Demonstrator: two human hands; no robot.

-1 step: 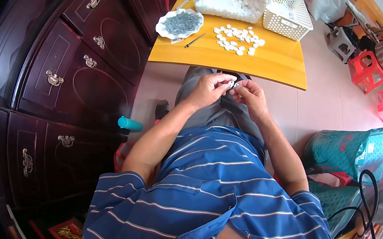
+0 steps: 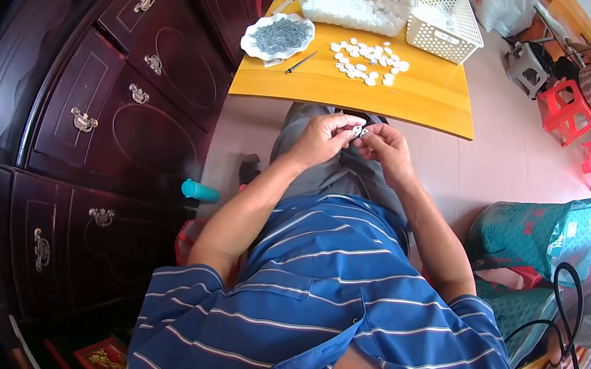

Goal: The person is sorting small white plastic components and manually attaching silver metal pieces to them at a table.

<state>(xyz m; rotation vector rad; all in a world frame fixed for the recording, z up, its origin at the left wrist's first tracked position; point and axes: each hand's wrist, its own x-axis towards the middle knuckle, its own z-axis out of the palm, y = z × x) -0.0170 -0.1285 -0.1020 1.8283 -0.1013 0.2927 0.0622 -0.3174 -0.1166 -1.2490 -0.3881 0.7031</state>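
Observation:
My left hand (image 2: 321, 140) and my right hand (image 2: 385, 147) meet above my lap, just short of the table's front edge. Pinched in the left fingertips is a small white piece (image 2: 357, 130) with dark spots or holes. The right thumb and fingers close on its other side; whether they grip the same piece or a second small part cannot be made out. Several loose white pieces (image 2: 368, 57) lie spread on the wooden table (image 2: 425, 98). To their left rest a thin dark pen-like tool (image 2: 301, 63) and a white scalloped plate (image 2: 249, 45) heaped with small dark grey slivers.
A clear plastic bin (image 2: 364, 22) full of white pieces stands at the table's back, beside a white perforated basket (image 2: 447, 46). Dark cabinets (image 2: 112, 133) line the left. A turquoise bottle (image 2: 200, 191) is on the floor. Teal bags (image 2: 523, 234) and red stools (image 2: 565, 109) occupy the right.

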